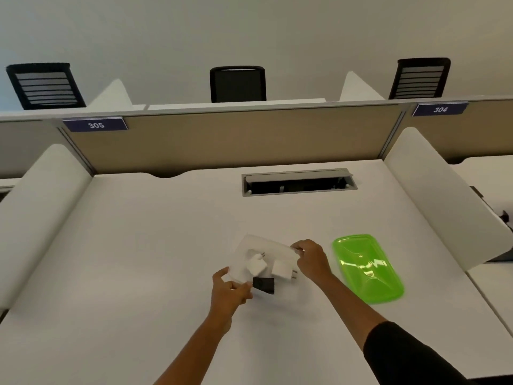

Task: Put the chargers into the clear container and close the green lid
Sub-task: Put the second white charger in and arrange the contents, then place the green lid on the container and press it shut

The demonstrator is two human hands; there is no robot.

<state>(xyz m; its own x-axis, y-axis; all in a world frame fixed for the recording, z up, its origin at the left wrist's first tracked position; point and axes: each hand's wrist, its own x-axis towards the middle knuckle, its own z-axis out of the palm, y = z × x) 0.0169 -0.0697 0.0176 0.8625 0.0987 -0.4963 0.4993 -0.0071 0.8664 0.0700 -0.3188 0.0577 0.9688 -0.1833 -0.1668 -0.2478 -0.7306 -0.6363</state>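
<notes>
A person is sitting at a white desk (138,273) and reaching both bare forearms out over its middle. The clear container (273,247) is sitting near the centre of the desk, a little toward the near edge, and it is hard to make out against the white surface.

The left hand (229,290) is closing thumb and fingers on the container's near left corner. The right hand (312,259) is pinching the container's right rim between thumb and fingertips. The two hands are apart, one at each end of the container.

Two white chargers are lying inside the container, metal prongs showing: one white charger (256,264) toward the left, the other white charger (281,269) just beside it on the right. A black charger (263,285) is sitting at the container's near edge, touching the left hand's fingertips; whether it is inside or just outside the wall cannot be told.

The green lid (366,266) is lying flat on the desk to the right of the container, apart from it, near the right hand.

An open cable slot (298,182) is sitting in the desk toward the far edge. A beige partition (236,140) is rising behind it.
</notes>
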